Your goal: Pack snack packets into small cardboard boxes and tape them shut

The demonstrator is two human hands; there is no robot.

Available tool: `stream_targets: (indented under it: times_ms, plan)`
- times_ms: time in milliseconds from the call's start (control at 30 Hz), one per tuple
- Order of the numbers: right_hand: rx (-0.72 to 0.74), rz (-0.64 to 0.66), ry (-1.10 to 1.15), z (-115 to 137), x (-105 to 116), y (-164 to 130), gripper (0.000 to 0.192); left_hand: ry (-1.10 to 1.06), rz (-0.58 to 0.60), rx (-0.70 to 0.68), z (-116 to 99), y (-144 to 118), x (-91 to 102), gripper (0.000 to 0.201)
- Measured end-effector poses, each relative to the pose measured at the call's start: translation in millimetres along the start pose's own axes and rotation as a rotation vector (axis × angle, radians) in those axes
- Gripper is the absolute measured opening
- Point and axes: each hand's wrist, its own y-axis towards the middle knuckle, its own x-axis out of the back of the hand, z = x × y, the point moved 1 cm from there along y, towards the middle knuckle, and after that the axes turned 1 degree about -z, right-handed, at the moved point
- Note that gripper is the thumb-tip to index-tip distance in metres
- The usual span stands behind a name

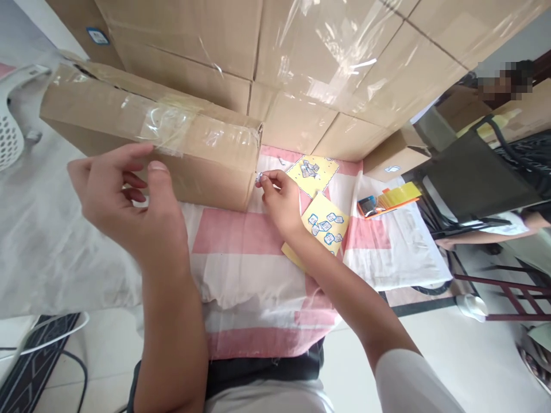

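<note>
A long cardboard box [206,172], its top seam covered with clear tape, lies on the cloth in front of me. My left hand [129,201] is in front of the box's near side, fingers bent, thumb and index finger apart, holding nothing. At the box's right end, my right hand [279,198] pinches a small white-and-blue piece [259,179], too small to make out clearly. Beside that wrist lies a yellow sheet [310,217] bearing several blue-edged labels [325,226]. Behind it is another yellow sheet [297,172] with grey-and-white pieces [309,168] on it.
Stacked, taped cartons [297,51] form a wall behind. To the right are an orange-and-yellow packet [398,196], a smaller carton [394,154] with a label, and a dark folding chair [486,172]. Another person [534,221] is beyond it. A white perforated object [11,132] stands left.
</note>
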Motion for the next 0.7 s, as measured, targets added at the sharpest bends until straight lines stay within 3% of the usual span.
stream_targets:
  times_ms: [133, 300, 433, 567, 633, 700]
  plan:
    - [0.021, -0.094, 0.054, -0.9, -4.0, -9.4, 0.024, -0.029, -0.038, -0.031, 3.3, 0.8, -2.4, 0.036]
    - [0.066, -0.038, 0.066, -5.6, -6.9, -11.3, 0.019, -0.039, -0.045, -0.06, 1.5, 0.0, -4.1, 0.035]
    - [0.202, -0.052, 0.064, -16.4, -9.5, -14.6, 0.023, 0.018, -0.034, -0.067, 0.6, 1.5, -5.4, 0.034]
    - [0.297, -0.01, 0.045, -25.0, -14.6, -22.0, 0.032, 0.104, -0.118, -0.251, 16.9, 11.9, -2.8, 0.036]
    - [0.314, 0.035, -0.023, -24.0, -18.5, -27.8, 0.038, 0.143, -0.063, -0.361, 26.8, 16.5, -2.4, 0.032]
    - [0.32, 0.093, -0.108, -19.6, -22.9, -34.9, 0.046, 0.135, 0.067, -0.361, 30.4, 16.1, -5.2, 0.028]
